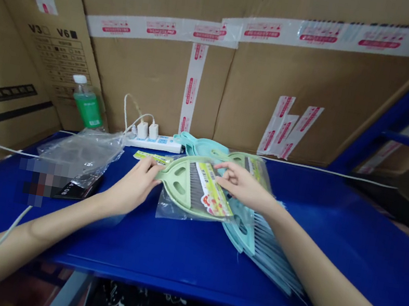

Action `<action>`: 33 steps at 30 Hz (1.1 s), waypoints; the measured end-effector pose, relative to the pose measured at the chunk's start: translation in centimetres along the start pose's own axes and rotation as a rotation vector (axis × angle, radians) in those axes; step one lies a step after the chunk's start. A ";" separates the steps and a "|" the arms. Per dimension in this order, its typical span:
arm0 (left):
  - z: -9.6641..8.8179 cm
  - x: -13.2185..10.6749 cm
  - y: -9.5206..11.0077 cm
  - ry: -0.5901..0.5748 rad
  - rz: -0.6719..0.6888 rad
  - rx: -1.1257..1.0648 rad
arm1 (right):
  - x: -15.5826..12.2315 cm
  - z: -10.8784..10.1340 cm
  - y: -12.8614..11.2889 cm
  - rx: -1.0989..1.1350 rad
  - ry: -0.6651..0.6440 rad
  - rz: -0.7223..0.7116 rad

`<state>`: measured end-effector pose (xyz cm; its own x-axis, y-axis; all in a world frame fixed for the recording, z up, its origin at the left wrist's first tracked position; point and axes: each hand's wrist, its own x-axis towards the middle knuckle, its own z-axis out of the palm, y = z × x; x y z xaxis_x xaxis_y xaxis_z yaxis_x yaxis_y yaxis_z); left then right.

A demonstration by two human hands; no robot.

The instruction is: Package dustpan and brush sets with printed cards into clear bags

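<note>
My left hand is closed round the handle end of a light green brush and dustpan set in a clear plastic bag. The set has dark bristles and a yellow card label with red flowers. My right hand is over the right side of the bag, its index finger stretched out at the label's top edge and the others partly bent; whether it touches is hard to tell. Light blue brushes with long bristles lie under and to the right of the set. Another bagged green set lies behind, partly hidden by my hand.
A white power strip with plugged-in chargers stands at the back beside a light blue dustpan. Crumpled clear plastic bags and a green-filled bottle are to the left. Taped cardboard walls the blue table.
</note>
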<state>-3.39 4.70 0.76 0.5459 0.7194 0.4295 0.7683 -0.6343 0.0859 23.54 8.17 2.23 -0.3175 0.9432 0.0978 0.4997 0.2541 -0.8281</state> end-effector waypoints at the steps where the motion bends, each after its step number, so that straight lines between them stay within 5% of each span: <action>1: -0.1 -0.5 0.0 -0.007 -0.020 -0.011 | -0.1 0.2 -0.2 0.021 -0.031 -0.007; 8: -0.7 -2.2 0.0 -0.053 -0.096 -0.079 | -0.7 0.7 -0.4 0.241 -0.135 -0.003; 15: -0.7 -2.5 -0.4 -0.096 -0.081 -0.168 | -0.2 0.6 0.8 0.233 -0.186 -0.108; 26: -1.1 -2.6 0.2 -0.132 -0.085 -0.192 | -1.6 2.3 -0.3 -0.383 -0.030 -0.111; 33: -1.8 -2.5 0.1 -0.238 -0.120 -0.207 | -1.4 1.9 0.0 -0.315 -0.063 -0.150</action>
<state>-5.30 2.35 1.34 0.5369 0.8230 0.1856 0.7610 -0.5674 0.3146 22.49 6.45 1.09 -0.4506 0.8778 0.1626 0.6648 0.4515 -0.5951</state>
